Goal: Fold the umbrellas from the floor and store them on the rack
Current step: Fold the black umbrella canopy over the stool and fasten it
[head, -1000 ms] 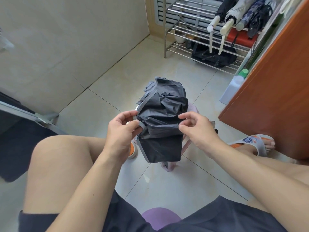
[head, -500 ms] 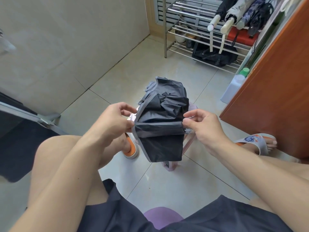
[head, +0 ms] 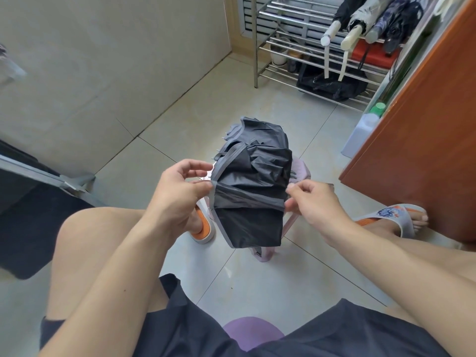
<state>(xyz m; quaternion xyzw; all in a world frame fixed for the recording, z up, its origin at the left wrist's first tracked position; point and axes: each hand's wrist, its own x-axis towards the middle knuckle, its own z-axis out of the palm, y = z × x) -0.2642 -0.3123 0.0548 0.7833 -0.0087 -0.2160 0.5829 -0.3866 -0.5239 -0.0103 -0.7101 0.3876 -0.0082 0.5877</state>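
While the black umbrella (head: 253, 186) hangs in the middle of the frame, half bundled above the tiled floor (head: 260, 104), the left hand (head: 177, 194) pinches the grey-edged strap at the canopy's left side and the right hand (head: 313, 202) pinches the other end at its right side, so both hands grip fabric and neither is free. As I judge it, the main risk is that the wrap loosens: the pleats above the strap look bunched and uneven, and if either pinch slips the cloth may spring out and need gathering again. Rib tips poke out at the upper left of the bundle and could snag the strap or a finger. Whether the strap has a fastener I cannot tell, so closing it might take a fumbling regrip. A pink stool (head: 296, 176) stands just behind and below the umbrella, near enough to catch the loose lower flap. At the upper right of the frame the metal rack (head: 280, 39) holds several folded umbrellas (head: 360, 19) lying side by side on an upper shelf, handles toward the camera, with a red box beneath them and a dark bag on the lowest shelf; room for one more looks tight.
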